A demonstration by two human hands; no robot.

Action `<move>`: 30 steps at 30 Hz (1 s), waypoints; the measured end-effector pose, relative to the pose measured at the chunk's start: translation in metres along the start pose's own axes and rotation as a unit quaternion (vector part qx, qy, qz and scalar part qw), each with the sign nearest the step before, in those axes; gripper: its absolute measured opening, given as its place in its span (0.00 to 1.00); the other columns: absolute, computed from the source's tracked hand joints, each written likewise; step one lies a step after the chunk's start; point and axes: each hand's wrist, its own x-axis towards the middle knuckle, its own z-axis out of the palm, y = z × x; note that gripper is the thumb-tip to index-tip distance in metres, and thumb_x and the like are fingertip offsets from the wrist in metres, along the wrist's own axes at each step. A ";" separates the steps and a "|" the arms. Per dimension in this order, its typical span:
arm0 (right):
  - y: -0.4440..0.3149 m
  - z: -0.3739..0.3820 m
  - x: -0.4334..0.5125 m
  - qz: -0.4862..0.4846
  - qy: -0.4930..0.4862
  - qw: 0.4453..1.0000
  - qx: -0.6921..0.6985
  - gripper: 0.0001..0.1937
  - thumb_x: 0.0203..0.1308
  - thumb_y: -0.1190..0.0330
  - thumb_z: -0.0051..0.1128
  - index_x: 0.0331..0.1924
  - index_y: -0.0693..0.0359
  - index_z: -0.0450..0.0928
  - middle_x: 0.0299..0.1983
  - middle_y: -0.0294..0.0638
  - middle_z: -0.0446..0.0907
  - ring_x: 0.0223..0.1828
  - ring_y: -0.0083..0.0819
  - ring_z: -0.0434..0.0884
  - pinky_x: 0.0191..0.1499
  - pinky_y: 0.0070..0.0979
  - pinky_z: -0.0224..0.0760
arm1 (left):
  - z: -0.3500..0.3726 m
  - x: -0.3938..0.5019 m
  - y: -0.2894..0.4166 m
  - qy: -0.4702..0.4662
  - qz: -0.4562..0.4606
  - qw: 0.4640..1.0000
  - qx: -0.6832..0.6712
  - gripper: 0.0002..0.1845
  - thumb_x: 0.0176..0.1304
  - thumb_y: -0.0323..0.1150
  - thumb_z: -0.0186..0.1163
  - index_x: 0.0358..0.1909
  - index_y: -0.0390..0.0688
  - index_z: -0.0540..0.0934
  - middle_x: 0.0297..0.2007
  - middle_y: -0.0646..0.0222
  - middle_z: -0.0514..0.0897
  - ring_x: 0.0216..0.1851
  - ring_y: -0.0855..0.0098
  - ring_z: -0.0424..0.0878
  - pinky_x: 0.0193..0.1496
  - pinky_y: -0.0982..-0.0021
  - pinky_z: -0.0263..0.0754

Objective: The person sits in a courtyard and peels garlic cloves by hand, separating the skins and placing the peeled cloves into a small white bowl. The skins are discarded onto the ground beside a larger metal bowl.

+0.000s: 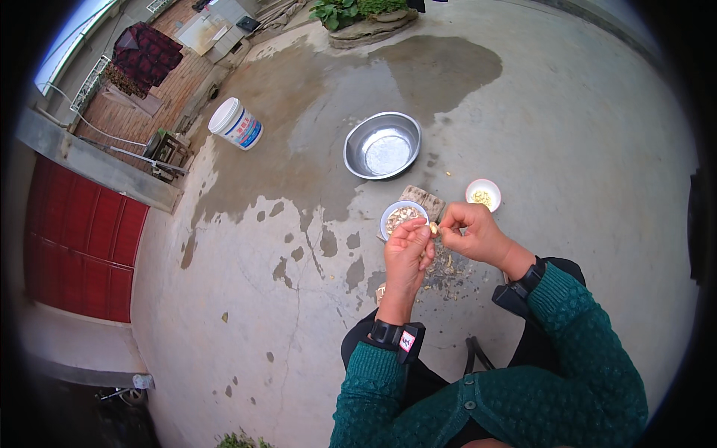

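Observation:
My left hand (406, 255) holds a small pale-yellow piece (434, 228), a kernel or a clove, between thumb and fingertips. From the other side my right hand (476, 231) pinches at the same piece with thumb and forefinger. Partly hidden behind my left hand, a blue-rimmed bowl (399, 214) contains many whitish and brown pieces. It rests against or on some bricks (421, 197); the exact contact is hidden. Beyond my right hand stands a white bowl with a pink rim (468, 188), with yellowish pieces (480, 197) in its bottom.
Peel scraps (445, 274) litter the concrete floor (252, 313) below my hands. Farther off are a metal basin (382, 151) and a lidded white bucket (236, 124), near wet patches. A red metal door (84, 235) is at left, a planter (372, 33) at the far side.

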 end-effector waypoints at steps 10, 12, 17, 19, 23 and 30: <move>0.006 -0.002 -0.003 0.019 0.048 0.998 0.024 0.03 0.53 0.75 0.58 0.28 0.65 0.77 0.23 0.36 0.78 0.23 0.18 0.74 0.26 0.17 0.67 | -0.005 0.000 -0.003 -0.007 0.005 1.000 -0.017 0.10 0.65 0.24 0.58 0.48 0.34 0.77 0.33 0.58 0.83 0.22 0.80 0.73 0.17 0.85 0.59; 0.009 -0.008 0.000 0.034 0.049 0.998 0.013 0.02 0.54 0.75 0.56 0.30 0.66 0.78 0.24 0.36 0.78 0.24 0.19 0.76 0.29 0.17 0.68 | -0.007 0.000 -0.001 -0.004 0.008 1.000 0.001 0.11 0.65 0.24 0.58 0.49 0.34 0.77 0.36 0.58 0.83 0.22 0.81 0.74 0.17 0.85 0.59; 0.016 -0.010 0.008 -0.225 0.056 0.950 -0.211 0.04 0.57 0.76 0.55 0.35 0.66 0.80 0.25 0.36 0.80 0.25 0.22 0.76 0.30 0.18 0.70 | -0.008 0.000 0.002 -0.008 -0.001 1.000 -0.019 0.11 0.66 0.24 0.56 0.50 0.34 0.76 0.38 0.55 0.83 0.22 0.80 0.74 0.17 0.85 0.60; 0.014 -0.002 0.003 -0.159 0.034 0.979 -0.125 0.06 0.58 0.75 0.56 0.38 0.66 0.81 0.26 0.36 0.81 0.25 0.22 0.77 0.30 0.18 0.70 | -0.008 0.001 0.003 -0.019 -0.010 0.999 -0.037 0.11 0.67 0.24 0.55 0.50 0.34 0.76 0.38 0.53 0.83 0.23 0.79 0.74 0.17 0.85 0.60; 0.004 -0.003 -0.001 0.143 -0.002 0.986 0.084 0.07 0.62 0.74 0.56 0.42 0.65 0.82 0.30 0.36 0.83 0.27 0.19 0.78 0.29 0.17 0.71 | -0.009 0.001 0.001 -0.026 -0.015 0.999 -0.025 0.09 0.68 0.26 0.55 0.47 0.34 0.76 0.36 0.55 0.83 0.23 0.79 0.74 0.17 0.85 0.60; -0.003 -0.003 0.002 0.181 0.016 0.957 0.225 0.08 0.62 0.71 0.55 0.40 0.66 0.81 0.31 0.36 0.83 0.27 0.16 0.77 0.28 0.18 0.73 | -0.011 0.004 -0.008 -0.010 -0.029 0.999 -0.013 0.13 0.73 0.37 0.50 0.41 0.36 0.74 0.34 0.55 0.82 0.22 0.77 0.75 0.15 0.84 0.58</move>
